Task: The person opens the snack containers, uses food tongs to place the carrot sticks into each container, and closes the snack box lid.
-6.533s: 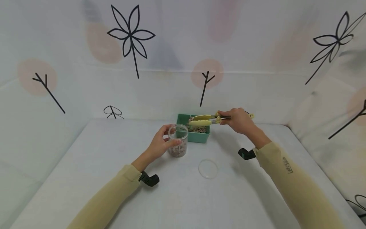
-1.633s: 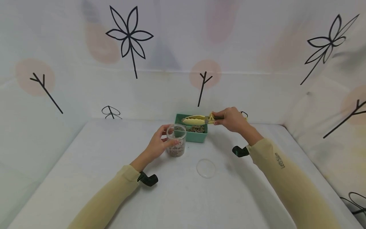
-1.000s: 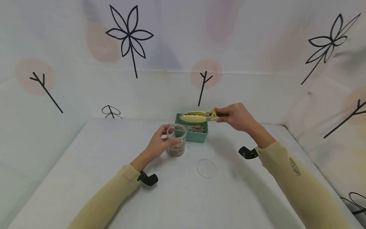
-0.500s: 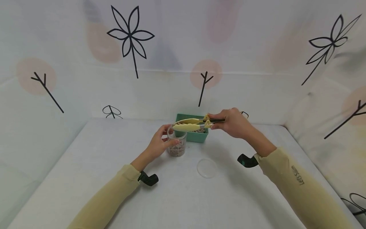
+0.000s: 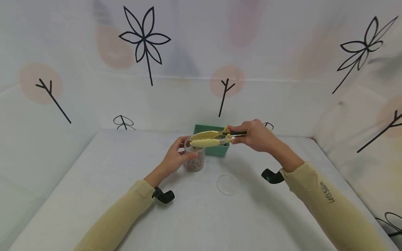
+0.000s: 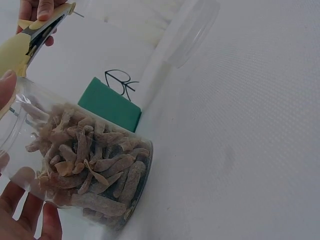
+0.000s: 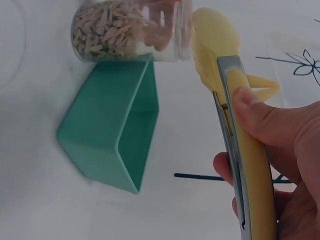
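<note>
My left hand holds a clear plastic jar upright on the table, fingers and thumb around its side. Inside are many small grey-brown dried stick-like pieces, several of them high up near the mouth in the left wrist view. A pair of yellow-tipped tongs is gripped in my right hand, with the thumb along its handle. The tong heads lie over the jar's mouth and stand slightly apart. Behind and right of the jar sits a green box; its contents are mostly hidden by the tongs.
A round clear lid lies flat on the white table, to the front right of the jar. White patterned cloth rises behind the table and at both sides. Each wrist wears a black camera.
My right hand has carried the tongs from over the green box leftward to the jar's mouth. The tong heads have parted a little, and more pieces show in the jar. The left hand stays put.
</note>
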Demonstrator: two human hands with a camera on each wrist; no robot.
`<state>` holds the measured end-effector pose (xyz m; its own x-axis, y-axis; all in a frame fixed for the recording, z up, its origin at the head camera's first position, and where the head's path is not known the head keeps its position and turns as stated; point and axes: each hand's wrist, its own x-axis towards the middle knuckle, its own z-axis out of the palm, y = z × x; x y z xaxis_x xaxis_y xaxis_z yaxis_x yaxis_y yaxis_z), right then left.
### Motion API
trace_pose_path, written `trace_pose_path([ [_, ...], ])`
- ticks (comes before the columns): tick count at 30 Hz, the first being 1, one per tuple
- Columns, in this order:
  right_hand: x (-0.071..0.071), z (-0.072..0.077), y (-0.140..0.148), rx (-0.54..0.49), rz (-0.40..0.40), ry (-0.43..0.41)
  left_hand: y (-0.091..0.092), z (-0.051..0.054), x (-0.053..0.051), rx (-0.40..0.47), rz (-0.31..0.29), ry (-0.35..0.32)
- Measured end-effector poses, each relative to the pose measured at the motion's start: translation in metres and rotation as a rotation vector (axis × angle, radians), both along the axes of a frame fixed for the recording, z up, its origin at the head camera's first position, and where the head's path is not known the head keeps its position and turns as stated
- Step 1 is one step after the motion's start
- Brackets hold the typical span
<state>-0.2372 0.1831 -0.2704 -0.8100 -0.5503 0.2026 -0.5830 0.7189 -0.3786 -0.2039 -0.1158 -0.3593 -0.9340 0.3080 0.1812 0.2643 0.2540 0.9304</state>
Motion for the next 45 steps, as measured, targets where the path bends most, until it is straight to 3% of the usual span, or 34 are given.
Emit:
trace_pose_path([
  [4,-0.001,0.001,0.005,0.005,-0.017,0.003,0.002,0.001,0.000,0.006,0.000,-0.013],
  [12,-0.011,0.005,0.023,0.106,-0.164,-0.045,0.004,-0.001,-0.002,0.019,-0.009,-0.010],
  [19,-0.028,0.004,0.031,0.371,-0.213,-0.058,0.005,-0.002,-0.001,0.015,-0.020,0.019],
  [24,-0.035,0.019,0.008,0.582,-0.183,-0.048,0.004,-0.003,-0.002,0.020,-0.022,0.020],
  [29,-0.038,0.026,-0.019,0.710,-0.125,0.024,0.002,-0.021,-0.016,0.027,-0.021,0.018],
  [34,-0.038,0.021,-0.039,0.761,-0.121,0.030,0.000,-0.034,-0.025,0.035,-0.008,0.028],
  [41,-0.048,0.012,-0.038,0.718,-0.139,-0.044,-0.002,-0.036,-0.026,0.034,0.012,0.024],
  [45,-0.054,0.004,-0.030,0.683,-0.103,-0.021,-0.002,-0.035,-0.025,0.032,0.016,0.021],
])
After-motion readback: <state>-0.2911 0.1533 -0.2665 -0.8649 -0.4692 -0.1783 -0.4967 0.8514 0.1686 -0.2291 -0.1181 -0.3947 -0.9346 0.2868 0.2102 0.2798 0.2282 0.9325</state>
